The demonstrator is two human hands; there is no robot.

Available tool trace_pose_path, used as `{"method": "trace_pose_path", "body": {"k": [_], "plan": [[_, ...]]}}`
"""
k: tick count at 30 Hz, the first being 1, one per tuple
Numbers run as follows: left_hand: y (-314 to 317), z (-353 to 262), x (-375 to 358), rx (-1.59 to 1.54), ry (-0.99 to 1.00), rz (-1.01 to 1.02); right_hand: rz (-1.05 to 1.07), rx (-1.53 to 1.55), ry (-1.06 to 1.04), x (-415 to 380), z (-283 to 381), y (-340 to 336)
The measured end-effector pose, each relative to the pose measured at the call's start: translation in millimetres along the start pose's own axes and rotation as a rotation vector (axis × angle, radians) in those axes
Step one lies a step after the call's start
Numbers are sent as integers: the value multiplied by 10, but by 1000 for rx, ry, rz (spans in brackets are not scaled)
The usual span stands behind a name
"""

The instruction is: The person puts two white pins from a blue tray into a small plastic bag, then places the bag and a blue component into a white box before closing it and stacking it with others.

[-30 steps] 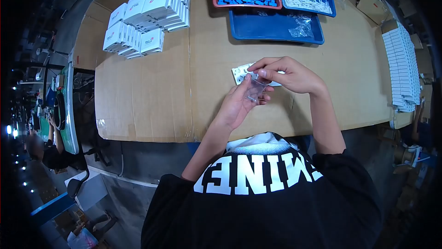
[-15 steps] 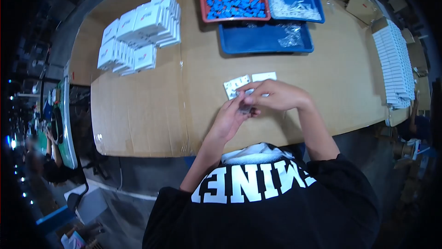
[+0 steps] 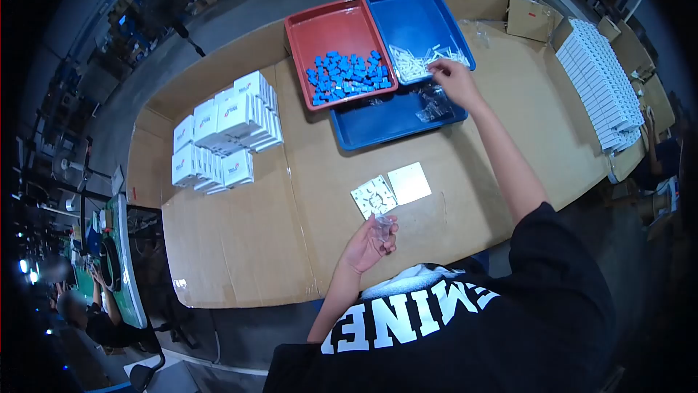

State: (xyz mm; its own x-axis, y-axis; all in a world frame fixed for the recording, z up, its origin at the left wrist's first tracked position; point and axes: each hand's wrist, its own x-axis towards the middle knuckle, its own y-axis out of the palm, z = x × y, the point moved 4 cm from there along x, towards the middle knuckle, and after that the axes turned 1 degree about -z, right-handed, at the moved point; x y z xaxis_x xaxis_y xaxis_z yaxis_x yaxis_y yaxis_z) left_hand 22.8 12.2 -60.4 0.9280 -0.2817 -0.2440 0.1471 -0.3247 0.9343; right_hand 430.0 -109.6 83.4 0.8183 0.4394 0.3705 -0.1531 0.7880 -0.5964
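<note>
My left hand point(image 3: 366, 246) is closed around a small clear plastic bag point(image 3: 383, 226), held low over the near part of the table. Just beyond it lie a square white plate with cut-outs and small dark markings point(image 3: 366, 199) and a plain white square plate point(image 3: 409, 183), side by side. My right hand point(image 3: 456, 82) reaches out to the upper blue tray point(image 3: 408, 11), its fingers pinched together at the near right part of a heap of thin white sticks point(image 3: 411, 63). What sits between those fingertips is too small to make out.
A red tray point(image 3: 331, 26) holds many blue pieces point(image 3: 345, 77). A lower blue tray point(image 3: 371, 131) contains clear plastic bags point(image 3: 434, 104). White boxes point(image 3: 225, 120) are stacked at left; a long stack of white pieces point(image 3: 600, 84) stands at right. Another person point(image 3: 102, 320) works far left.
My right hand has left my left hand and moved forward to the white sticks. My left hand still holds the clear bag. The view has tilted up, showing more of the trays.
</note>
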Motion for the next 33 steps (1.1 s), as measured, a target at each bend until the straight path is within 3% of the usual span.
{"method": "trace_pose_path", "body": {"k": [4,7,9,17,20,26,31,33], "plan": [[65,-19,36,22,1,6,-177,-258,76,538,-348,-265],[211,-56,50,-5,0,17,-140,-384,-41,739,-569,-201],[203,-49,49,-1,6,17,-6,-568,-78,777,-613,-114],[196,-44,74,36,7,33,-88,-557,-108,780,-745,-44],[204,-34,63,30,6,53,-32,-479,-40,731,-718,-75],[184,-28,79,12,10,48,-7,-629,-52,764,-682,-56],[212,-40,67,31,2,16,101,-717,-174,847,-640,0],[194,-37,82,23,7,25,54,-686,-149,867,-641,-37]]}}
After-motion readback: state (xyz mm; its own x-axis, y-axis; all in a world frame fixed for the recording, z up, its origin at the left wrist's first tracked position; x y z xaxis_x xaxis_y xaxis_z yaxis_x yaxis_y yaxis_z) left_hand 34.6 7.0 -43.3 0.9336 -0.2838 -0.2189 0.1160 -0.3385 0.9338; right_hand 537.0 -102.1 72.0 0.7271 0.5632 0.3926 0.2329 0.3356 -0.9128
